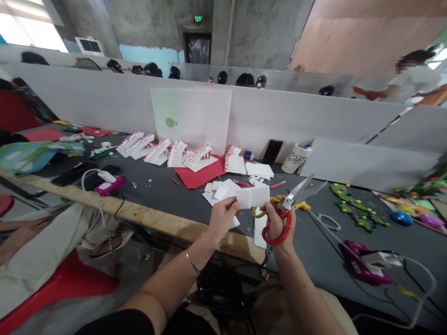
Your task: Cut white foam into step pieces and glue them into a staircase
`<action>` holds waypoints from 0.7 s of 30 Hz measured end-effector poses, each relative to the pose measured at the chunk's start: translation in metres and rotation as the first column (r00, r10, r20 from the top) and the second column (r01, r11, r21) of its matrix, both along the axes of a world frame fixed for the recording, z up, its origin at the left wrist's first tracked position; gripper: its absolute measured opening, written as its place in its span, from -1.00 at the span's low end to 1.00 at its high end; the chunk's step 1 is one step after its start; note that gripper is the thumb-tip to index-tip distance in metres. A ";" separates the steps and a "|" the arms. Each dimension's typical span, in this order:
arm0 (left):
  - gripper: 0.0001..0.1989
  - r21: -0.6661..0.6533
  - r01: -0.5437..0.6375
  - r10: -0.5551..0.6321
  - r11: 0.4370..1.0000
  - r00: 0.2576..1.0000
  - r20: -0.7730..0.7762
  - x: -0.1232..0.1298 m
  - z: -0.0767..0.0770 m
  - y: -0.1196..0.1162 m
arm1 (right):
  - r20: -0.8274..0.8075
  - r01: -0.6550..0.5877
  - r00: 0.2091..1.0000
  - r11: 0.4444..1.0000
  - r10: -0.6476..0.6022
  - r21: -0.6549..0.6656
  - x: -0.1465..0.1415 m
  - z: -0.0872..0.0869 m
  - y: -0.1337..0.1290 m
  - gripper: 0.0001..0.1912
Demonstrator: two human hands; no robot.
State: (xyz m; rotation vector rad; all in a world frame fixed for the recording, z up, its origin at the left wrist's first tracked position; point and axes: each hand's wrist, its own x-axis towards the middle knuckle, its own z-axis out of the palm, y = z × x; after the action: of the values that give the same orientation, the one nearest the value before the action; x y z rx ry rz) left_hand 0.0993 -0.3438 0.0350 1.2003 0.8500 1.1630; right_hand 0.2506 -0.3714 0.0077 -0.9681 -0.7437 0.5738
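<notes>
A small white rectangular piece (252,197) with a crease or seam down its middle is held up over the table edge. My left hand (223,216) pinches its left end between thumb and fingers. At its right end, my right hand (281,225) touches the lower corner with the fingertips. Hooked in that same hand are red-handled scissors (287,223), their blades apart and pointing up and to the right. White sheets and offcuts (226,190) lie just behind the piece. Yellow handles (259,212) show beside my right hand, partly hidden by it.
Behind stand several white stair-shaped models (199,158), one on red sheet (200,174). A phone (272,151) and a white cup (296,158) lean near the divider (279,109). Purple power strips (366,263) with cables lie right and left. A person sits at the left.
</notes>
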 end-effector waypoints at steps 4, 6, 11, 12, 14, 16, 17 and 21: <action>-0.71 -0.002 -0.036 0.036 0.999 0.999 0.016 0.000 -0.001 -0.001 | 0.010 -0.001 1.000 1.000 0.001 -0.029 -0.003 0.001 0.000 -0.63; -0.71 0.017 -0.037 0.038 0.999 0.999 -0.009 -0.001 -0.001 -0.001 | -0.003 -0.005 1.000 0.999 0.005 -0.034 -0.004 0.001 0.001 -0.61; -0.65 0.127 -0.026 0.041 0.992 0.992 -0.117 -0.002 -0.005 -0.002 | -0.080 -0.061 0.995 0.998 0.062 0.012 -0.012 -0.003 0.005 -0.51; -0.65 0.156 -0.022 0.044 0.987 0.989 -0.140 -0.002 -0.006 -0.004 | -0.090 -0.085 0.992 0.996 0.086 0.015 -0.015 -0.004 0.006 -0.50; -0.66 0.216 -0.019 0.060 0.976 0.981 -0.186 -0.003 -0.005 -0.007 | -0.105 -0.132 0.986 0.991 0.131 0.003 -0.019 -0.008 0.008 -0.50; -0.68 0.270 -0.030 0.094 0.962 0.970 -0.225 -0.004 -0.002 -0.010 | -0.114 -0.161 0.981 0.987 0.158 -0.016 -0.022 -0.011 0.010 -0.49; -0.70 0.291 -0.040 0.113 0.956 0.965 -0.237 -0.004 0.000 -0.012 | -0.114 -0.169 0.980 0.985 0.165 -0.024 -0.023 -0.012 0.010 -0.48; -0.71 0.237 -0.051 0.100 0.970 0.975 -0.198 -0.005 0.001 -0.011 | -0.076 -0.174 0.982 0.984 0.172 -0.030 -0.021 -0.012 0.010 -0.49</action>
State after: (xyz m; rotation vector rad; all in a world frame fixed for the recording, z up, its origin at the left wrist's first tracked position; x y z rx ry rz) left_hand 0.0943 -0.3547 0.0361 1.5119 0.9434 1.2378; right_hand 0.2292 -0.3616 -0.0048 -0.9161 -0.7582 0.7735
